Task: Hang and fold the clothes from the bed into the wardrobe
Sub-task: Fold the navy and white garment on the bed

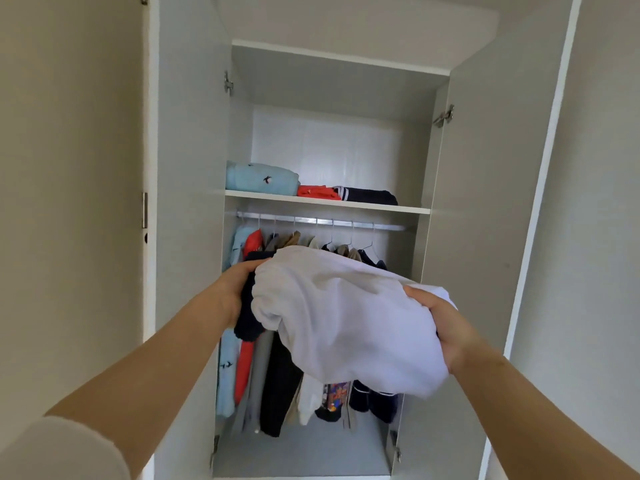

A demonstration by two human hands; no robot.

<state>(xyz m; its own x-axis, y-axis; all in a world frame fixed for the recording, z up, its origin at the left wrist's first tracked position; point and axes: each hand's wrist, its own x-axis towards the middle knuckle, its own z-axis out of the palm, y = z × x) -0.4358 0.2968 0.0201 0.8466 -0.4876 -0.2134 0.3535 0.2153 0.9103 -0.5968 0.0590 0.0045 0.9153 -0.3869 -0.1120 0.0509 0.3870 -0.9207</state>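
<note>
So the left hand (239,282) is gripping the left end of the white bundle (346,323), fingers mostly buried in the cloth. A dark navy piece (247,320) is bunching against that palm too, and I can't tell if it's a separate garment. The bundle is hanging in mid-air in front of the open wardrobe (485,202), long axis running roughly 10 to 4 o'clock. The right hand (440,323) is clamping the lower right end, thumb on top, fingers hidden underneath. Both arms are reaching out nearly straight, left hand riding higher. The shelf (412,210) is sitting at 12 o'clock from the bundle, with the light-blue pile (261,179), red pile (317,191) and navy pile (370,196) filling it from the left. I'm guessing the bare stretch at 1 o'clock is the landing spot.
</note>
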